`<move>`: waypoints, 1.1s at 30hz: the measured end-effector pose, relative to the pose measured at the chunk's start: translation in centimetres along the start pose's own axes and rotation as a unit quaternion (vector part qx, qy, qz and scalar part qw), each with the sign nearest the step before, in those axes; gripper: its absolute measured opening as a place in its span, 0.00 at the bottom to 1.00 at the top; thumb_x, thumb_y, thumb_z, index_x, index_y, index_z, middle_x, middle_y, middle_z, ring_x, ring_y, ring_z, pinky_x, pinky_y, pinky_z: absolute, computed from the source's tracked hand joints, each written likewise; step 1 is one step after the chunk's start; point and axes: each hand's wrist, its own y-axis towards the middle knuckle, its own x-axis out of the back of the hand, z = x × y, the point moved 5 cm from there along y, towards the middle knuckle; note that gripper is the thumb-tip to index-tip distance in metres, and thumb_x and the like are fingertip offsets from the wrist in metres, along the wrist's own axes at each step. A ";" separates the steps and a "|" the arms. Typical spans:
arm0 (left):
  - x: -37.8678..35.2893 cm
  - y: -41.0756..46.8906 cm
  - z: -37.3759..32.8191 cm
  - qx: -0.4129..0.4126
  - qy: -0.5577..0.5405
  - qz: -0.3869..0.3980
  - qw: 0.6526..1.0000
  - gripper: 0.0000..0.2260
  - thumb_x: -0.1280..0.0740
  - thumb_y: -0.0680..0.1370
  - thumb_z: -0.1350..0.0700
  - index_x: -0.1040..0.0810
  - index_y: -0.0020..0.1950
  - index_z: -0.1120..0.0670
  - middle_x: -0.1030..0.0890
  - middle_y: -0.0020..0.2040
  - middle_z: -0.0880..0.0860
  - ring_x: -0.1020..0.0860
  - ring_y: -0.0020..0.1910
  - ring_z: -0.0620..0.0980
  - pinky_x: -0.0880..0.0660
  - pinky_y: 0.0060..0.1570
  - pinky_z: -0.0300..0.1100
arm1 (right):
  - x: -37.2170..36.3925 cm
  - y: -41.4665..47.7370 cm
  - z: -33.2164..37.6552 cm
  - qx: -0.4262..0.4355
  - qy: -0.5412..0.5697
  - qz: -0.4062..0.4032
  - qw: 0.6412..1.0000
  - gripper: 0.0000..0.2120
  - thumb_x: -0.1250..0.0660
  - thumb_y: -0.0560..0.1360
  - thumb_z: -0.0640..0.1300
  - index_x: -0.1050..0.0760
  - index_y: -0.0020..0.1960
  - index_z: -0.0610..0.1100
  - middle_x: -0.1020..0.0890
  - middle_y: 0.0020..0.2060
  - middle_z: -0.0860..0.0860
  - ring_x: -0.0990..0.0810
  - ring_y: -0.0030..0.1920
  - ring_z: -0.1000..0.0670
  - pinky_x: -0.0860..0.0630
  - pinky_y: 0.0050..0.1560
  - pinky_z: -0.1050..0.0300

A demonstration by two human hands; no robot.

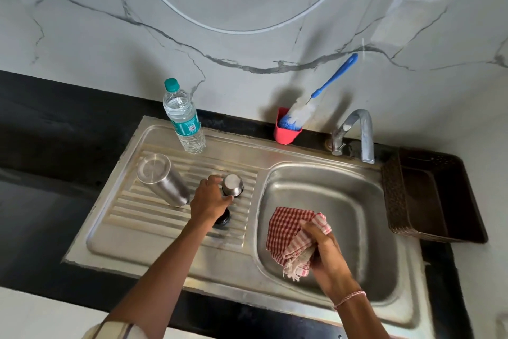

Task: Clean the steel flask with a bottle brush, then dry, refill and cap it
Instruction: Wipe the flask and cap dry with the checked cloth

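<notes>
Standing mouth-down on the ribbed drainboard (137, 217) left of centre, the steel flask (165, 182) is held by neither hand. Just right of it, the left hand (209, 199) curls thumb and fingers round the steel cap (232, 184), a black stopper (223, 220) partly hidden below it. Lower right, over the sink basin (357, 201), the right hand (324, 250) grips a bunched red-checked cloth (286, 228); the bottle brush (334, 77) leans in a red cup (286, 136) at upper right, and the water bottle (184, 121) stands above the flask.
</notes>
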 end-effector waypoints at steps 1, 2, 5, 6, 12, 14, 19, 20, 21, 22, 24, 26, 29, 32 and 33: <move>0.2 0.0 -0.2 -0.016 -0.001 -0.024 1.000 0.22 0.23 0.74 0.47 0.25 0.65 0.50 0.23 0.62 0.54 0.22 0.63 0.57 0.24 0.57 0.52 | 0.3 0.2 -0.1 0.001 0.000 -0.002 1.000 0.20 0.28 0.74 0.40 0.23 0.65 0.37 0.17 0.57 0.35 0.18 0.59 0.33 0.25 0.59 0.26; 0.6 -0.3 -0.5 -0.040 0.001 -0.053 0.998 0.19 0.24 0.76 0.47 0.24 0.62 0.50 0.22 0.59 0.53 0.21 0.60 0.56 0.23 0.55 0.51 | 0.5 0.3 -0.2 0.000 0.001 -0.003 1.000 0.19 0.28 0.75 0.40 0.23 0.64 0.37 0.17 0.57 0.35 0.18 0.58 0.33 0.25 0.59 0.26; 2.3 -2.5 -1.8 -0.128 0.025 -0.152 0.980 0.08 0.27 0.78 0.49 0.22 0.53 0.50 0.19 0.50 0.49 0.19 0.50 0.52 0.21 0.44 0.48 | 0.8 0.6 -0.4 0.003 -0.001 -0.006 1.000 0.18 0.28 0.75 0.41 0.22 0.64 0.39 0.16 0.57 0.36 0.18 0.58 0.33 0.25 0.59 0.25; 3.2 -3.6 -2.2 -0.154 0.023 -0.191 0.969 0.07 0.28 0.78 0.49 0.21 0.49 0.50 0.19 0.46 0.48 0.20 0.45 0.51 0.23 0.39 0.46 | 0.8 0.7 -0.6 0.002 -0.001 -0.005 1.000 0.18 0.29 0.75 0.41 0.22 0.64 0.39 0.16 0.56 0.36 0.18 0.58 0.34 0.25 0.59 0.25; 8.0 -9.7 -4.2 -0.315 0.146 -0.420 0.838 0.08 0.28 0.78 0.47 0.17 0.45 0.51 0.18 0.46 0.51 0.24 0.45 0.53 0.31 0.46 0.50 | -0.9 1.5 -0.9 0.004 -0.018 0.012 1.000 0.17 0.29 0.76 0.41 0.22 0.63 0.38 0.15 0.55 0.37 0.17 0.57 0.35 0.24 0.61 0.28; 10.7 -9.9 -4.6 -0.281 0.188 -0.444 0.830 0.10 0.28 0.77 0.46 0.17 0.51 0.50 0.18 0.53 0.53 0.25 0.53 0.54 0.33 0.54 0.51 | -1.9 1.5 -0.9 0.003 -0.022 0.027 0.999 0.15 0.31 0.77 0.40 0.22 0.63 0.37 0.15 0.54 0.37 0.16 0.55 0.36 0.23 0.60 0.30; 17.0 -6.7 -3.9 -0.062 0.329 -0.261 0.906 0.32 0.26 0.71 0.36 0.25 0.71 0.48 0.33 0.75 0.56 0.36 0.74 0.59 0.38 0.69 0.61 | -4.0 1.5 -1.2 -0.013 -0.024 0.055 0.998 0.16 0.30 0.77 0.40 0.22 0.64 0.39 0.15 0.55 0.39 0.15 0.55 0.38 0.20 0.55 0.40; 17.6 -6.2 -3.3 -0.019 0.339 -0.215 0.916 0.35 0.24 0.69 0.36 0.27 0.72 0.48 0.36 0.76 0.56 0.36 0.74 0.61 0.35 0.68 0.62 | -4.3 1.5 -1.2 -0.014 -0.024 0.058 0.998 0.17 0.30 0.76 0.41 0.22 0.64 0.39 0.15 0.56 0.39 0.15 0.56 0.38 0.20 0.55 0.40; 17.9 -6.0 -2.8 0.012 0.337 -0.175 0.925 0.36 0.21 0.69 0.38 0.28 0.73 0.48 0.36 0.75 0.57 0.34 0.72 0.62 0.30 0.65 0.60 | -4.6 1.4 -1.2 -0.014 -0.023 0.061 0.998 0.18 0.29 0.76 0.41 0.22 0.65 0.39 0.15 0.56 0.39 0.16 0.57 0.38 0.20 0.55 0.39; 18.0 -5.9 -2.5 0.029 0.326 -0.141 0.934 0.36 0.20 0.69 0.42 0.29 0.73 0.48 0.34 0.73 0.57 0.30 0.68 0.61 0.26 0.60 0.57 | -4.8 1.2 -1.1 -0.012 -0.023 0.067 0.997 0.18 0.29 0.76 0.41 0.23 0.65 0.39 0.15 0.56 0.39 0.16 0.57 0.38 0.20 0.56 0.38; 18.3 -6.1 -2.4 0.036 0.305 -0.109 0.945 0.34 0.18 0.70 0.46 0.28 0.71 0.50 0.27 0.66 0.57 0.24 0.61 0.59 0.24 0.52 0.51 | -5.0 0.9 -0.9 -0.009 -0.022 0.074 0.997 0.18 0.30 0.77 0.40 0.23 0.65 0.39 0.15 0.56 0.39 0.16 0.56 0.38 0.19 0.54 0.38; 18.8 -6.6 -3.0 0.029 0.303 -0.112 0.946 0.33 0.18 0.69 0.45 0.27 0.69 0.51 0.24 0.62 0.56 0.21 0.57 0.57 0.23 0.49 0.50 | -4.9 0.3 -0.4 -0.007 -0.015 0.079 0.997 0.15 0.31 0.77 0.39 0.22 0.64 0.39 0.15 0.55 0.39 0.15 0.54 0.39 0.17 0.49 0.42; 20.1 -7.5 -2.9 0.037 0.237 -0.144 0.960 0.33 0.18 0.66 0.38 0.26 0.64 0.51 0.23 0.56 0.54 0.20 0.51 0.53 0.21 0.49 0.49 | -4.4 -0.4 0.4 -0.001 -0.003 0.082 0.997 0.14 0.32 0.78 0.39 0.22 0.63 0.38 0.15 0.55 0.38 0.14 0.53 0.39 0.17 0.47 0.44; 21.3 -10.0 -1.9 0.079 0.042 -0.170 0.981 0.30 0.21 0.65 0.33 0.26 0.56 0.48 0.21 0.47 0.48 0.20 0.45 0.48 0.19 0.46 0.49 | -3.5 -1.1 1.5 0.013 0.015 0.081 0.997 0.16 0.31 0.77 0.40 0.23 0.65 0.38 0.16 0.57 0.38 0.15 0.56 0.38 0.19 0.54 0.39; 21.1 -11.0 -1.5 0.099 -0.053 -0.167 0.979 0.28 0.21 0.66 0.33 0.25 0.55 0.48 0.20 0.46 0.48 0.20 0.45 0.48 0.20 0.45 0.48 | -3.4 -1.4 1.9 0.012 0.029 0.088 0.996 0.18 0.32 0.77 0.41 0.23 0.66 0.38 0.17 0.59 0.37 0.16 0.57 0.37 0.20 0.56 0.38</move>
